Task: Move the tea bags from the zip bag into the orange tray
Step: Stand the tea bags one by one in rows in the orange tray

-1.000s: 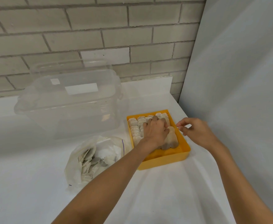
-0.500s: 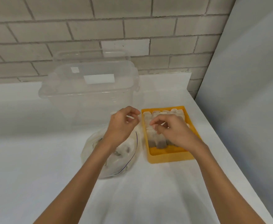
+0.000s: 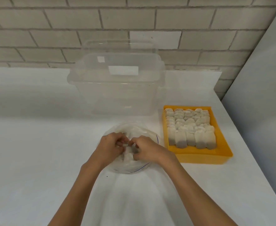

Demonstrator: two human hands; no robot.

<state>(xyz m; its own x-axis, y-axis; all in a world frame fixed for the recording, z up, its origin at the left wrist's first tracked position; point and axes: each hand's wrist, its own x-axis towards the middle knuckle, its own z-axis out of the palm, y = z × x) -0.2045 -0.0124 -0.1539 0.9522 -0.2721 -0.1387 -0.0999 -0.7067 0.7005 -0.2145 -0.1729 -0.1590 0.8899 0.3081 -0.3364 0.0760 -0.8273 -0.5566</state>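
While I watched through the head camera, the left hand [image 3: 109, 147] and the right hand [image 3: 148, 150] met over the zip bag [image 3: 130, 128], which lay on the white counter [image 3: 36, 160] beside the orange tray [image 3: 197, 156], on its left; both hands had their fingers curled in, pinching the crumpled film at the bag's middle; whether a tea bag was caught in that pinch too, I could not tell; the tea bags [image 3: 189, 128] already in the tray stood packed in rows, with a bare strip along the near wall; a clear plastic box [image 3: 117, 88] stood behind the bag. I judged the tea bags feather-light, soft and easily torn, so I would take each by its upper edge with a gentle fingertip pinch, not by the filled belly; the film looked slick and limp, so one hand should hold the mouth open while the other reached in.
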